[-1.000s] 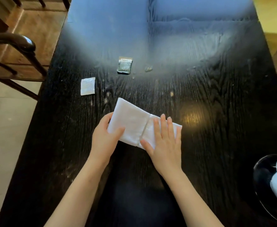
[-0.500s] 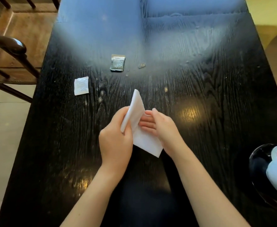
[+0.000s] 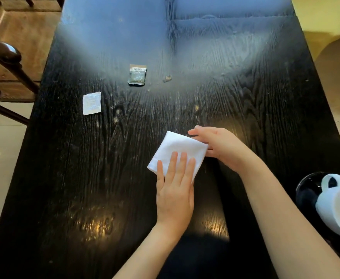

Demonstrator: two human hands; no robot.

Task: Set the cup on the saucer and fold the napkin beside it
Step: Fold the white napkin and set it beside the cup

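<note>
White paper napkin (image 3: 178, 151), folded down to a compact square, lies flat on the black wood-grain counter (image 3: 245, 97), in front of the person and a little right of centre. The left hand (image 3: 175, 194) rests on its near half with fingers straight and spread, pressing it flat. The right hand (image 3: 223, 146) stands edge-on against the napkin's right side, fingers stretched out along the edge rather than curled round it.

A second ago the napkin was a longer strip under both palms. Half a second ago it was lifted off the wood and being doubled over. Now it is down again at about half that length, so the last fold looks made and is only being creased.

The white ceramic cup (image 3: 339, 208) already sits on the glossy black saucer (image 3: 304, 188) at the lower right, partly cut off by the frame. The napkin is well apart from it, so it probably still needs moving beside the saucer.

Farther off lie a white paper sachet (image 3: 91, 103), a grey-green sachet with a brown top band (image 3: 137, 75) and a small brown scrap (image 3: 167, 78). Both sachets carry print, too small to read. A dark wooden chair (image 3: 4, 55) stands at the left.
</note>
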